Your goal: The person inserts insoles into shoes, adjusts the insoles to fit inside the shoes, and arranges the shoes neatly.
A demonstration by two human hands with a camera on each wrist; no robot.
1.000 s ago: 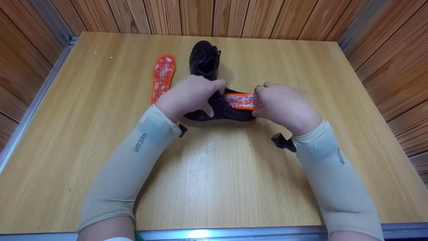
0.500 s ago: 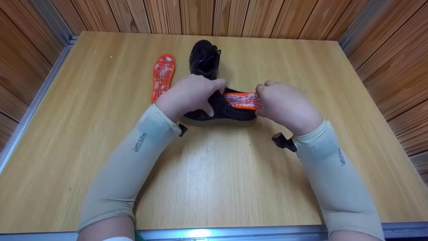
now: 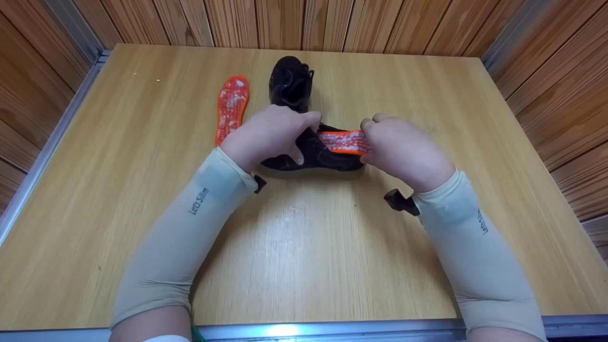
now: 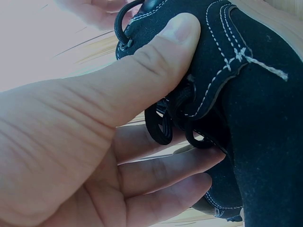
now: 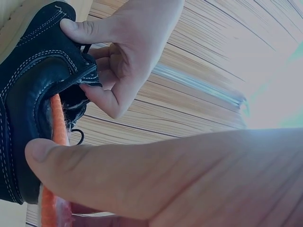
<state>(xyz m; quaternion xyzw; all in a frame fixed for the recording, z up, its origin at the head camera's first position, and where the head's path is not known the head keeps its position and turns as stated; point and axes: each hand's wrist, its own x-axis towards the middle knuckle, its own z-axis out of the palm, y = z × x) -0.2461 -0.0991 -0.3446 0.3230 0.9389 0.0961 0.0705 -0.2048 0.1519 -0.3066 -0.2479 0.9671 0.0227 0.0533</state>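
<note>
I've got 2 black lace-up shoes (image 3: 290,80) | 2 red-and-white mottled, orange-rimmed insoles (image 3: 233,102), 1 partly inside nearer shoe (image 3: 327,159) | left hand (image 3: 271,135) grips it | right hand (image 3: 406,147) pinches that insole (image 3: 342,142)

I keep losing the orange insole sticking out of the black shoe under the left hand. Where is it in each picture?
Head: just right of and above centre, the orange insole runs from the black shoe to the right hand.
Left wrist: not visible.
Right wrist: lower left, an orange edge, partly hidden by the right hand.
Shared landmark: that black shoe, gripped by the left hand.
</note>
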